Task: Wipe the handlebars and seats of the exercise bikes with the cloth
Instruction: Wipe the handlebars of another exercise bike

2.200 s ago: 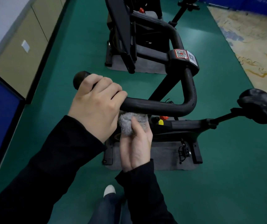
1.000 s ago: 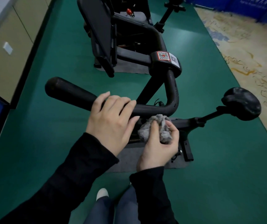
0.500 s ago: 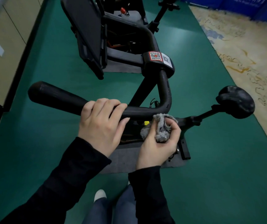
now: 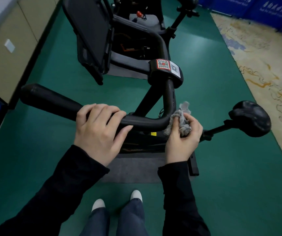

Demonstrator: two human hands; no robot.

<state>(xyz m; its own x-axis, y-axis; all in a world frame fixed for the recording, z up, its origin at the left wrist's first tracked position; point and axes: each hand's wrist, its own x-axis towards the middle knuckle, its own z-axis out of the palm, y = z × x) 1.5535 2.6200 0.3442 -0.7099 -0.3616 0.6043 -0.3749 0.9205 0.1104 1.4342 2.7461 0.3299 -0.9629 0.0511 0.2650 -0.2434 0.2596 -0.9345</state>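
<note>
— Now, how is the bend of the handlebar [image 4: 145, 122] best wiped?
— The cloth [image 4: 182, 119], pinched by the curled fingers of the right hand [image 4: 183, 140], is pressed against the bend; it should be wrapped round and drawn along.
— And the left hand [image 4: 101, 132]?
— Its fingers are curled over the handlebar beside the bend, so the handlebar is steadied.

Under left hand [image 4: 101, 132]: mid stretch of handlebar [image 4: 51, 101]. Inside right hand [image 4: 183, 142]: lower folds of cloth [image 4: 182, 116]. Behind both hands: much of near bike [image 4: 142, 140]. Cut by top edge: far bike [image 4: 136, 40]. Cut by bottom edge: legs [image 4: 130, 218]. Unreadable: QR labels [image 4: 163, 64], blurred banner lettering [image 4: 264, 9].
</note>
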